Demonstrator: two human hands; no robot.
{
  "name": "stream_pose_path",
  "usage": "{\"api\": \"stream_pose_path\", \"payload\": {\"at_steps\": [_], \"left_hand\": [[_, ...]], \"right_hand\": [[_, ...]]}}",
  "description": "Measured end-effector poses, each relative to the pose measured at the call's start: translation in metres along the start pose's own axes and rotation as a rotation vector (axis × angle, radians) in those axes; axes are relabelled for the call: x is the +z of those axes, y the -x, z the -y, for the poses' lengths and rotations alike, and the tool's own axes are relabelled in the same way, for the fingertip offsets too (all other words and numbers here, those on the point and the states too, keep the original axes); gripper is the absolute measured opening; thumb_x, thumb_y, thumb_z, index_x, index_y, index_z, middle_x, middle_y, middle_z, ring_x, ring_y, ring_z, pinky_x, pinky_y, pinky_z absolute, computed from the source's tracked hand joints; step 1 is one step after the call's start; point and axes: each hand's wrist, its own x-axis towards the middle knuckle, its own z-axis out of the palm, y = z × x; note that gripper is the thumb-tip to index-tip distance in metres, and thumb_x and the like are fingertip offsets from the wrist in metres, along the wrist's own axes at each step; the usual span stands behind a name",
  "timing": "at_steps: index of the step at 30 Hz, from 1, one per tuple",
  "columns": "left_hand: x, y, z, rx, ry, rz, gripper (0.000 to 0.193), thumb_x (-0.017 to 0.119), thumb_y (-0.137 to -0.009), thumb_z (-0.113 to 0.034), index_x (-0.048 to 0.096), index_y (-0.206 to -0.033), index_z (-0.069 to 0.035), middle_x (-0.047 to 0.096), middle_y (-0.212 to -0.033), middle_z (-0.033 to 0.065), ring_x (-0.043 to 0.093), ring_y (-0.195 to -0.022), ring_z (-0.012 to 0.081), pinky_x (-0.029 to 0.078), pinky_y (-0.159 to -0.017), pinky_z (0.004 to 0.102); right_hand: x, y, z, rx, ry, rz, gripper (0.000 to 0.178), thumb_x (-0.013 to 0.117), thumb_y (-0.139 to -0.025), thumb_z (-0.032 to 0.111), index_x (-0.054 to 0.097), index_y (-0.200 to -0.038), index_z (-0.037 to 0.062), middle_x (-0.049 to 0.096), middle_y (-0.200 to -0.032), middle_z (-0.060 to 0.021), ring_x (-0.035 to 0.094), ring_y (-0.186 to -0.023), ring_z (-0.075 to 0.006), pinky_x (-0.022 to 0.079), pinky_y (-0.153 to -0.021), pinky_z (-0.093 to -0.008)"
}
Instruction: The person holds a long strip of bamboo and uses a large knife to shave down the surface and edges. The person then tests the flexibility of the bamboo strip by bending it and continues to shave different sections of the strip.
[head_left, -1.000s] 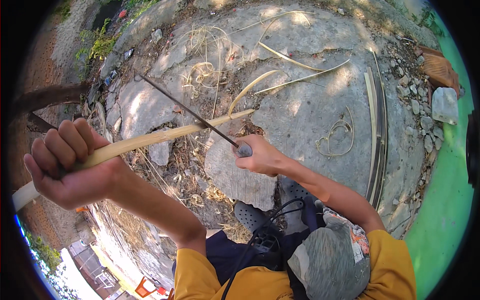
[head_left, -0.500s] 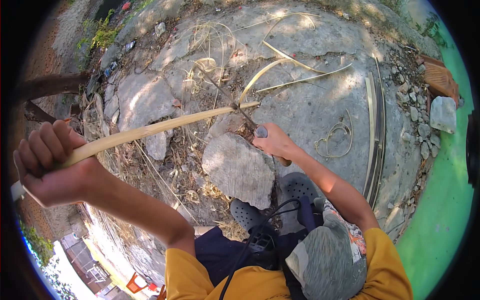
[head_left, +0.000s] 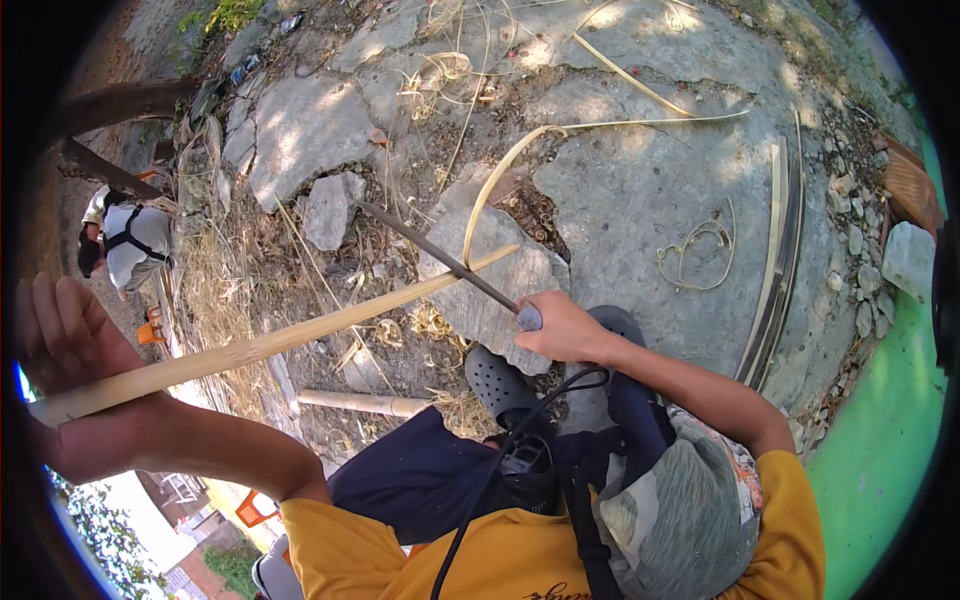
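Observation:
A long pale bamboo strip (head_left: 300, 332) runs slantwise from the left edge to the flat stone. My left hand (head_left: 85, 350) holds its near end, the fingers loosely bent and partly blurred. My right hand (head_left: 568, 325) is closed round the handle of a long knife (head_left: 420, 240). The dark blade crosses the strip close to its far end. A thin curled sliver of bamboo (head_left: 490, 190) rises from the blade there and trails off to the right over the ground.
Below the blade lies a flat stone (head_left: 500, 325), near my grey clogs (head_left: 497, 382). Dark and pale strips (head_left: 775, 260) lie at right beside rubble and a green wall (head_left: 880, 450). Shavings (head_left: 440, 85) are scattered on cracked concrete. Another person (head_left: 135, 240) bends over at far left.
The blade has swung closer and lower along with my right hand. My left hand's grip has loosened. The sliver bends up more steeply at the blade, and the view has shifted.

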Motion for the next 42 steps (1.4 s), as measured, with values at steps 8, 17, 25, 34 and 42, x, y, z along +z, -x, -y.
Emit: {"api": "stream_pose_path", "payload": {"at_steps": [8,17,25,34,42], "left_hand": [[-0.029,0.033,-0.011,-0.018,-0.033,0.044,0.086,0.065,-0.076,-0.070,0.043,-0.112,0.006,0.037,-0.094,0.0107,0.038,-0.085,0.0229,0.035,-0.074,0.0356],[0.009,0.091,0.086,-0.124,0.124,0.325,0.066,0.059,-0.089,-0.073,0.040,-0.099,-0.011,0.046,-0.085,0.0051,0.047,-0.074,0.0166,0.045,-0.060,0.0295],[0.062,0.069,0.098,-0.154,0.100,-0.125,0.056,0.039,-0.108,-0.042,0.029,-0.059,-0.017,0.028,-0.053,-0.0027,0.023,-0.042,0.0065,0.021,-0.038,0.0213],[0.064,0.095,0.087,0.028,0.133,0.017,0.053,0.036,-0.107,-0.037,0.031,-0.059,-0.018,0.030,-0.051,-0.0029,0.025,-0.038,0.0064,0.022,-0.037,0.0217],[0.058,0.127,0.072,0.174,-0.015,-0.209,0.050,0.038,-0.105,-0.033,0.030,-0.058,-0.018,0.030,-0.050,-0.0039,0.025,-0.037,0.0053,0.020,-0.038,0.0201]], "right_hand": [[-0.005,0.001,0.004,-0.039,0.010,-0.010,0.038,0.068,-0.075,0.024,0.069,-0.099,-0.0044,0.069,-0.084,-0.0233,0.066,-0.078,-0.0359,0.052,-0.076,-0.0425],[-0.007,0.002,-0.004,-0.033,-0.002,-0.014,0.033,0.068,-0.075,0.024,0.069,-0.094,-0.0036,0.067,-0.075,-0.0175,0.062,-0.069,-0.0258,0.049,-0.068,-0.0402],[-0.004,0.016,0.014,0.155,-0.248,0.133,0.027,0.068,-0.075,0.022,0.062,-0.082,-0.0036,0.060,-0.067,-0.0104,0.056,-0.064,-0.0201,0.046,-0.063,-0.0389],[-0.002,0.002,0.002,-0.067,-0.111,0.141,0.045,0.068,-0.073,0.024,0.068,-0.107,-0.0061,0.067,-0.081,-0.0197,0.064,-0.076,-0.0271,0.052,-0.075,-0.0391],[-0.012,0.006,0.002,-0.087,-0.117,0.173,0.041,0.069,-0.071,0.024,0.067,-0.100,-0.0051,0.067,-0.080,-0.0221,0.064,-0.074,-0.0297,0.051,-0.073,-0.0418]]}}
